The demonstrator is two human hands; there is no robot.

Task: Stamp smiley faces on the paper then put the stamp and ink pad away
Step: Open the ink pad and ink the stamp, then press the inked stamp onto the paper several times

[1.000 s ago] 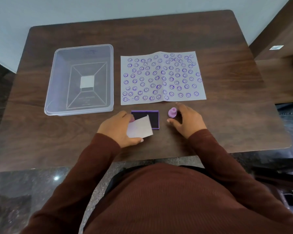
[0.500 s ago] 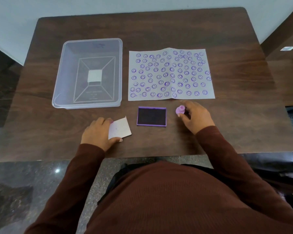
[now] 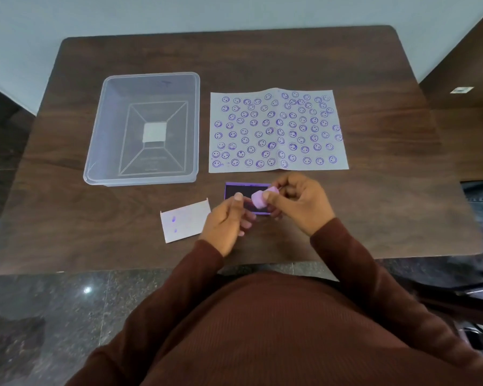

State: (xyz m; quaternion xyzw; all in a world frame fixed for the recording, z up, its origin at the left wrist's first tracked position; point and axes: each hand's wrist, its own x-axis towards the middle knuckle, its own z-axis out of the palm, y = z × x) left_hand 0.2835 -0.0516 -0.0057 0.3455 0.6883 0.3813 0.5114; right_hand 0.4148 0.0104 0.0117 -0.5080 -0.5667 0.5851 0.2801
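A white paper [image 3: 278, 132] covered with many purple smiley faces lies flat on the dark wooden table [image 3: 262, 59]. Just in front of it sits the purple ink pad [image 3: 236, 190], uncovered, its dark surface partly hidden by my hands. My right hand [image 3: 300, 203] holds the small lilac stamp [image 3: 260, 199] tilted above the pad. My left hand [image 3: 227, 220] is beside it, thumb near the stamp, fingers curled loosely; whether it touches the stamp is unclear. The pad's white lid [image 3: 185, 220], with small purple marks, lies on the table left of my left hand.
A clear plastic bin [image 3: 147, 79] with nothing in it stands at the left of the paper. The table's near edge runs just in front of my torso. A wooden ledge [image 3: 463, 90] rises at the right.
My left hand set the white lid down on the table and moved right toward the stamp. My right hand lifted the stamp from the table to over the ink pad.
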